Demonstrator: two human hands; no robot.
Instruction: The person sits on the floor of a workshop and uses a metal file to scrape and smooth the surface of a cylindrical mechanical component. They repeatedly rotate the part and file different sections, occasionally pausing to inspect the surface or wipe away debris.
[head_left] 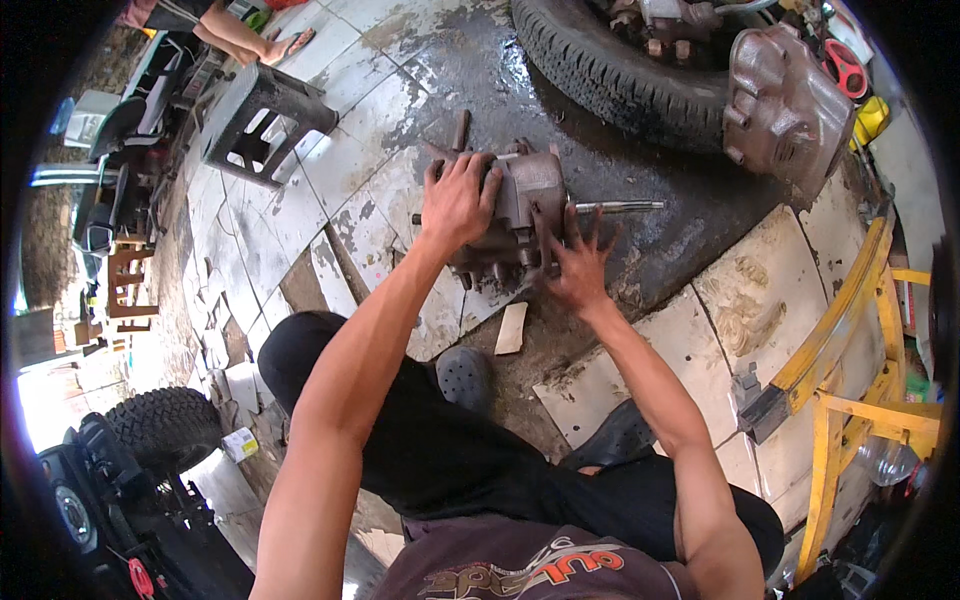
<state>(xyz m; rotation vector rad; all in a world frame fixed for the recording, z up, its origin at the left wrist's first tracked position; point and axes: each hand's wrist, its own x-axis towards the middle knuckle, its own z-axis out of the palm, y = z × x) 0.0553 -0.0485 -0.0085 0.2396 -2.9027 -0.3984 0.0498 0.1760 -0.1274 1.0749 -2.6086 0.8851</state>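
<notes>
Cracked, grease-stained floor tiles (pixel 340 150) spread across the workshop, with a dark patch under the work. Both bare arms reach forward over the black trousers (pixel 440 450), the left nearly straight, the right angled in toward the middle. Between the hands sits the gearbox (pixel 538 182), on the floor in front of the person, a splined shaft (pixel 630 206) jutting from it to the right. Palm down, the left hand (pixel 461 205) lies on its upper left part, fingers bent over the casing and thumb set apart from them; how firmly they press, I cannot tell. At its lower right, the right hand (pixel 580 278) is opened wide with darkened, spread fingers, the foremost beside or against the casing, just under the shaft.

Among the other things, a black vehicle (pixel 80 490) with a knobby wheel stands at lower left. Beyond the gearbox, a big tyre (pixel 615 95) blocks the far right side, and a brown metal housing (pixel 785 115) stands close against it. Yellow metal framework (pixel 835 330) closes off the right. A dark plastic stool (pixel 262 112) stands at upper left, near another person's sandalled foot (pixel 284 48). Nearer are the grey clogs (pixel 465 380) on the person's feet and, smallest, a loose tile shard (pixel 511 328) just below the gearbox
</notes>
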